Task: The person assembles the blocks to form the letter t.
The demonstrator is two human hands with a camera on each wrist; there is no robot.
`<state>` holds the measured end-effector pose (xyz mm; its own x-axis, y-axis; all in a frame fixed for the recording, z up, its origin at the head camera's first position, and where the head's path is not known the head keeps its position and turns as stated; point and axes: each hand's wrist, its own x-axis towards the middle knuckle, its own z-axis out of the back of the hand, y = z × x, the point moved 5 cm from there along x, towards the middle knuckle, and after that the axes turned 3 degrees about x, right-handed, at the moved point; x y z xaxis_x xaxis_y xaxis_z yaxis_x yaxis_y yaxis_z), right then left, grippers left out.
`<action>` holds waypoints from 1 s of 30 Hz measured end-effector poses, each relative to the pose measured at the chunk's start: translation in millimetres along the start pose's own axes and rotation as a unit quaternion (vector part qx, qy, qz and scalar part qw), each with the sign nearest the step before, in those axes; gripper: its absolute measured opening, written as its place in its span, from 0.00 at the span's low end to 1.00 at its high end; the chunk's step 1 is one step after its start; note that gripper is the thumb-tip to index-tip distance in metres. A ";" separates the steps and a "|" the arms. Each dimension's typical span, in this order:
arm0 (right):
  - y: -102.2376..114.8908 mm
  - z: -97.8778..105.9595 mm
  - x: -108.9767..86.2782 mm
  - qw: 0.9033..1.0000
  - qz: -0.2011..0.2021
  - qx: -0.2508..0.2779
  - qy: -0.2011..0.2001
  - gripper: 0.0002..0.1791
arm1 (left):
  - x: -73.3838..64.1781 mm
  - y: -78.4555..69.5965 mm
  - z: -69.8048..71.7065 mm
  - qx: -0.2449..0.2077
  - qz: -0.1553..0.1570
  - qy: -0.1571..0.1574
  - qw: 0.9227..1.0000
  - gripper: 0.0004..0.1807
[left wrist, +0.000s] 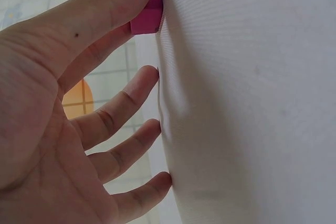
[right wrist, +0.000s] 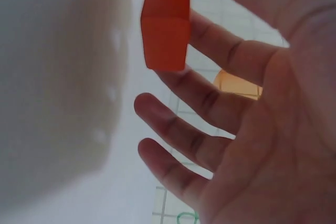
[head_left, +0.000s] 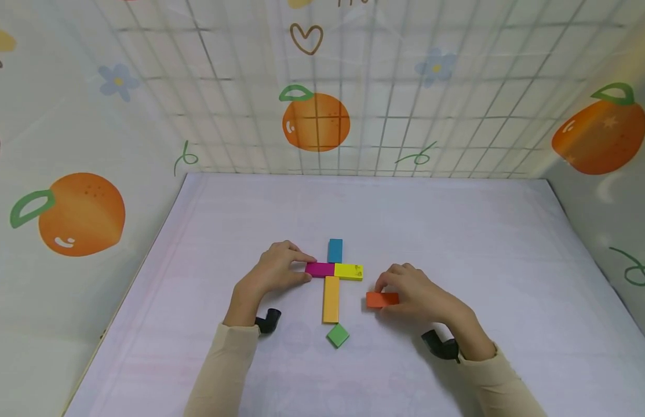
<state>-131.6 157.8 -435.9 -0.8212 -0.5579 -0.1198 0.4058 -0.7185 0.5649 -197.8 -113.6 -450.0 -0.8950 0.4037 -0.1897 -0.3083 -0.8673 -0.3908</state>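
My left hand (head_left: pixel 275 267) pinches the left end of a magenta block (head_left: pixel 318 270) between thumb and forefinger; its other fingertips touch the tabletop. End to end with the magenta block lies a yellow block (head_left: pixel 349 271) with a small dark marking. A blue block (head_left: pixel 335 251) stands just beyond their joint, and a long amber block (head_left: pixel 331 300) runs toward me below it. Near the amber block's lower end lies a green block (head_left: pixel 338 335), turned like a diamond. Off to the right, my right hand (head_left: pixel 416 292) holds an orange block (right wrist: pixel 165 35) by its sides, raised slightly above the table.
A white cloth-like surface covers the table (head_left: pixel 458 231). Behind it hangs a pale curtain (head_left: pixel 239 116) with printed oranges, over a wire grid. Black camera mounts (head_left: pixel 441 346) sit at both wrists.
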 end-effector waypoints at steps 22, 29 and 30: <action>30.3 -33.2 -1.8 0.994 0.033 -0.005 0.105 0.14 | -0.7 -0.5 0.5 0.000 -0.004 -0.001 1.000 0.22; 37.2 -36.3 -2.8 0.992 0.031 -0.029 0.120 0.16 | 0.3 0.5 -0.3 0.002 -0.007 -0.003 1.000 0.22; 37.7 -36.8 -3.1 0.992 0.033 -0.034 0.121 0.16 | 0.1 0.4 -0.1 0.001 -0.008 -0.004 1.000 0.22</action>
<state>-99.0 117.2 -444.2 -0.6750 -0.6826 -0.2801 0.4885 -0.6980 0.5236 -198.0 -113.8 -450.2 -0.8922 0.4154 -0.1772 -0.3234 -0.8616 -0.3913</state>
